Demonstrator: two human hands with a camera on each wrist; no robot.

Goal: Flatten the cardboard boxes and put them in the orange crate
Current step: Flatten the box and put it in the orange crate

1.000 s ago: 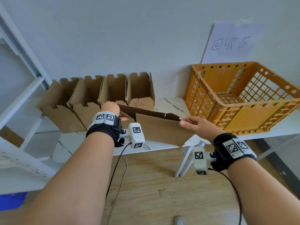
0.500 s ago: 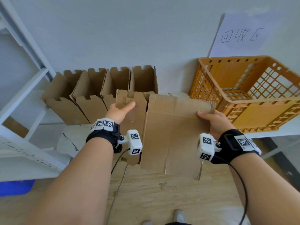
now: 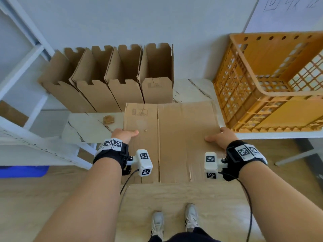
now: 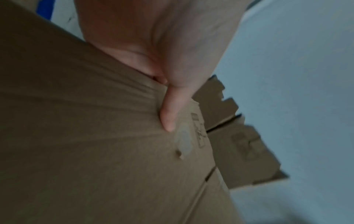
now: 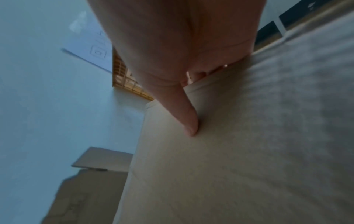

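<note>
Head view shows both hands holding a flattened box (image 3: 174, 137) level in front of the body, its far part over the table (image 3: 87, 126) and its near part out over the floor (image 3: 174, 194). The left hand (image 3: 123, 135) grips the left edge, thumb lying on top of the sheet and pointing inward; the other fingers are hidden under the cardboard, so whether they are spread or together cannot be told. The right hand (image 3: 221, 137) grips the right edge the same way, thumb on top and the rest out of sight beneath. In the left wrist view the thumb (image 4: 170, 115) presses flat on the brown surface, with a printed mark (image 4: 198, 131) and a small chip (image 4: 179, 153) just beyond its tip. In the right wrist view the thumb (image 5: 186, 116) lies on the sheet near its edge, and a few fingertips (image 5: 199, 75) show curled round that edge, pinching the cardboard between them and the thumb. A crease runs the length of the sheet between the two thumbs. Beyond the left thumb, four open boxes (image 3: 122, 77) stand in a row on the table against the wall, leaning, the nearest of them just past the sheet's far edge. A small brown scrap (image 3: 108, 119) lies on the table beyond the left hand's knuckles. Beside the right hand, outward and beyond it, stands the crate (image 3: 269, 95), close to the sheet's right edge. A paper sign (image 3: 288, 13) hangs on the wall above the crate.
</note>
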